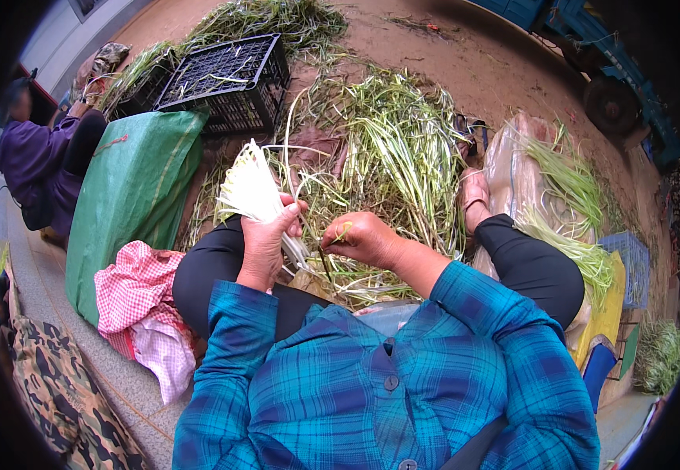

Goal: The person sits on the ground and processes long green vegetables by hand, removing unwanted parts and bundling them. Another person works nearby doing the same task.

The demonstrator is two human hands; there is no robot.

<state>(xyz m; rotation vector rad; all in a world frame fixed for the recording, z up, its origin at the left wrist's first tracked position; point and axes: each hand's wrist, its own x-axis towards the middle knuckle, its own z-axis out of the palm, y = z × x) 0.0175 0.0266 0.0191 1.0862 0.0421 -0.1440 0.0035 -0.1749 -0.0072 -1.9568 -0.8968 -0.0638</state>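
My left hand (272,235) is closed around a bundle of pale, leafy stalks (252,185), their white ends fanned out upward. A single long stalk rises beside that hand's fingertips. Just to the right, my right hand (360,238) has its fingertips pinched on thin plant pieces, a yellowish curl over the fingers and a dark strand hanging below. Between and beyond my legs lies a large heap of loose green and white stalks (404,153). More light green stalks (569,247) rest on a plastic-covered pile by my right leg.
A green woven sack (134,182) and a checked cloth (134,282) lie at the left. Behind them stand a black plastic crate (228,76) and a seated person (43,147). A blue plastic basket (627,267) is at the right, a blue vehicle (616,76) at the upper right.
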